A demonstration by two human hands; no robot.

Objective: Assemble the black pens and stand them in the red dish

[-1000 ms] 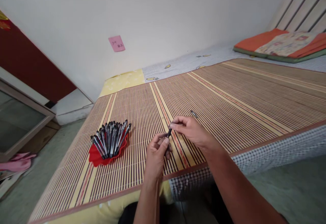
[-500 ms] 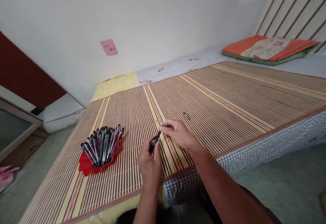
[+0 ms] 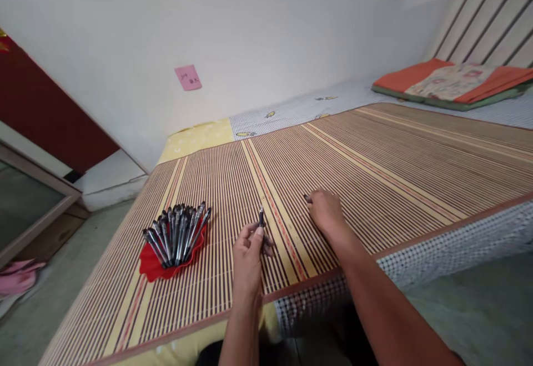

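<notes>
My left hand (image 3: 249,249) is closed around a black pen (image 3: 261,217), its bare tip pointing up and away from me. The pen's lower part is hidden in the fingers. Farther right, my right hand (image 3: 327,210) is low over the striped mat, fingers curled on a small dark pen cap (image 3: 307,197), whose end shows past the fingertips. To the left of both hands, a red scalloped tray (image 3: 150,266) holds a fanned pile of many capped pens (image 3: 179,232).
The striped bamboo mat (image 3: 225,188) covers the bed. Folded orange and floral bedding (image 3: 453,83) lies at the far right beside a slatted headboard (image 3: 478,16). A pink note (image 3: 188,77) is stuck on the white wall. Pink cloth (image 3: 19,277) rests on the floor at left.
My right hand has left the pen and moved right to the small cap on the mat, closing on it. The left hand keeps the pen, now with its tip exposed.
</notes>
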